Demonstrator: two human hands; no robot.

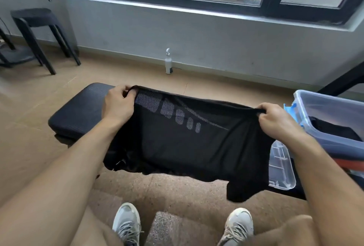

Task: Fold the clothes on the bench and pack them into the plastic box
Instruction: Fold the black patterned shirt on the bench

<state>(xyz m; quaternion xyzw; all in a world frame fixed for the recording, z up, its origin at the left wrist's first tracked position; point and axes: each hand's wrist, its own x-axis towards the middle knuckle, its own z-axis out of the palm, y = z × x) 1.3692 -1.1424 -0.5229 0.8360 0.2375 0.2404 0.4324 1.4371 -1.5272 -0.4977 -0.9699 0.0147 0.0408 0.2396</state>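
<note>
Below the window, your bench [78, 111] runs left to right. Your left hand [118, 105] and right hand [275, 121] pinch a black shirt [187, 147] above it, left of the box [325, 105].

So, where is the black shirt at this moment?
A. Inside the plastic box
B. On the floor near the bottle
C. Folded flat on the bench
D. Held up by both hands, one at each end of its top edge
D: the left hand and right hand each pinch the top edge of the shirt, which hangs spread above the bench.
</note>
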